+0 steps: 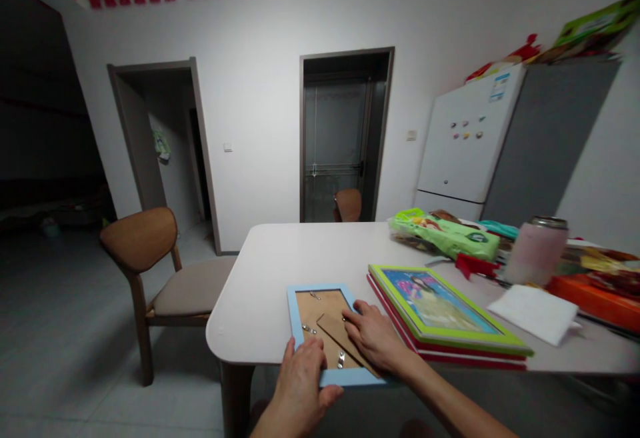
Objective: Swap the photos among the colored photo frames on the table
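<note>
A light blue picture frame [341,377] lies face down at the table's near edge, its lower end reaching over the edge. Its brown backing board [323,309] faces up, with a stand leg [340,338] slanting across it and small metal clips [341,359] around the rim. My left hand [301,373] grips the lower left corner, fingertips on the backing and thumb out by the bottom edge. Over the right side lies my right hand [374,337], its bent fingers pressing near the right rim. What lies under that palm is hidden.
Right of my hands, a green picture frame [450,305] with a picture of a figure in a dress tops a stack with red edges. Beyond are a green packet [445,233], a pink jar [537,251], white tissue [535,313] and an orange box [600,301]. A chair [190,288] stands left.
</note>
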A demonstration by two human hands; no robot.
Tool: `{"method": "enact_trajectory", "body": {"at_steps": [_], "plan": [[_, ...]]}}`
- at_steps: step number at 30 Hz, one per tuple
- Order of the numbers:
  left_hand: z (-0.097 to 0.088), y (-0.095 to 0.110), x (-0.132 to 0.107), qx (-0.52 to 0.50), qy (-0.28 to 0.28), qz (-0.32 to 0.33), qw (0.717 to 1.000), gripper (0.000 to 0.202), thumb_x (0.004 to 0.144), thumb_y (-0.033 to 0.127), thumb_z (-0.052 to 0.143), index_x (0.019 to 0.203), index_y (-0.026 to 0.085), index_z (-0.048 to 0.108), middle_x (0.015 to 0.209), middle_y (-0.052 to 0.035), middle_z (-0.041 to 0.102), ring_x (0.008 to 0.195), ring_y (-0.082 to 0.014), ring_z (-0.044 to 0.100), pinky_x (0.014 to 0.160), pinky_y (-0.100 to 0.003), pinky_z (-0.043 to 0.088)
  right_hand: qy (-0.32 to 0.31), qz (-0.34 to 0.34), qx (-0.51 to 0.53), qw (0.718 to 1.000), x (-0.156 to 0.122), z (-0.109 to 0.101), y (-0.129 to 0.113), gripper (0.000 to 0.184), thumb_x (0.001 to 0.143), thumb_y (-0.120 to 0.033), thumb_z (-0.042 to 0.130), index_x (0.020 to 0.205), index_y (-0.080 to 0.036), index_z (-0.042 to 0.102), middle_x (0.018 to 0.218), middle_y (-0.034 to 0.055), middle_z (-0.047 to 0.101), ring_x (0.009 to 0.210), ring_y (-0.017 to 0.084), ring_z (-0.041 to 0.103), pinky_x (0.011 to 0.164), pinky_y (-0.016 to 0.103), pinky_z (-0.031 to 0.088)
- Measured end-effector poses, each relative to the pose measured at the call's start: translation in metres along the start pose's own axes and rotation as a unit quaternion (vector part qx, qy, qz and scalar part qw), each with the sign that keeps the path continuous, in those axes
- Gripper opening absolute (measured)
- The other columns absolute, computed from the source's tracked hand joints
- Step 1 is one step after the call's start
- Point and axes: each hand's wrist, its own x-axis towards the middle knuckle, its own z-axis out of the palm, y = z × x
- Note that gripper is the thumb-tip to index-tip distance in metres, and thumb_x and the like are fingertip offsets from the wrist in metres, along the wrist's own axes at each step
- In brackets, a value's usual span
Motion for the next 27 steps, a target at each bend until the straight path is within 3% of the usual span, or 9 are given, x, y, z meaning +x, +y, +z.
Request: {"method": "enact_trajectory", "body": {"at_steps": [5,11,14,18,27], "plan": [[-0.003,0.002,0.000,0.009,-0.012,-0.020,1.000,0.053,0.066,0.032,0.062,0.113,0.017,0.043,0.116,-0.0085,0.050,0.111,-0.0213,0.041,0.101,-0.041,0.016,-0.005,-0.014,0.041,0.999,-0.001,0.001,0.002,0.034,0.079,-0.027,0.030,0.078,-0.014,0.062,0.095,0.0105,0.051,0.089,0.018,0.048,0.083,0.030,0.033],[-0.005,-0.003,-0.001,-0.008,-0.015,-0.009,1.000,0.054,0.066,0.031,0.062,0.114,0.018,0.042,0.114,-0.0063,0.052,0.110,-0.0192,0.041,0.101,-0.038,0.016,0.007,-0.018,0.052,0.998,-0.012,0.002,0.006,0.035,0.078,-0.030,0.034,0.096,-0.014,0.060,0.112,0.0143,0.048,0.104,0.023,0.043,0.088,0.035,0.032],[-0.007,-0.007,0.001,-0.017,-0.011,-0.005,1.000,0.050,0.065,0.031,0.062,0.110,0.018,0.045,0.110,-0.0052,0.053,0.106,-0.0180,0.044,0.101,-0.038,0.016,0.018,-0.073,0.067,0.995,-0.025,-0.003,-0.004,0.035,0.077,-0.028,0.038,0.106,-0.019,0.055,0.117,0.0117,0.046,0.108,0.023,0.040,0.090,0.038,0.031],[-0.008,-0.010,0.002,-0.015,-0.009,0.001,1.000,0.045,0.065,0.031,0.062,0.106,0.019,0.047,0.108,-0.0043,0.054,0.105,-0.0181,0.044,0.100,-0.040,0.017,-0.014,-0.163,0.105,0.981,-0.042,-0.012,-0.021,0.029,0.078,-0.027,0.039,0.099,-0.029,0.058,0.111,0.0056,0.050,0.107,0.021,0.039,0.089,0.039,0.030],[-0.011,-0.010,0.002,-0.014,-0.017,0.004,1.000,0.043,0.068,0.031,0.058,0.108,0.019,0.044,0.102,-0.0041,0.056,0.100,-0.0186,0.048,0.098,-0.040,0.019,-0.068,-0.199,0.086,0.974,-0.044,-0.023,-0.031,0.028,0.074,-0.036,0.046,0.100,-0.033,0.055,0.114,0.0034,0.047,0.108,0.023,0.035,0.087,0.040,0.029]]}}
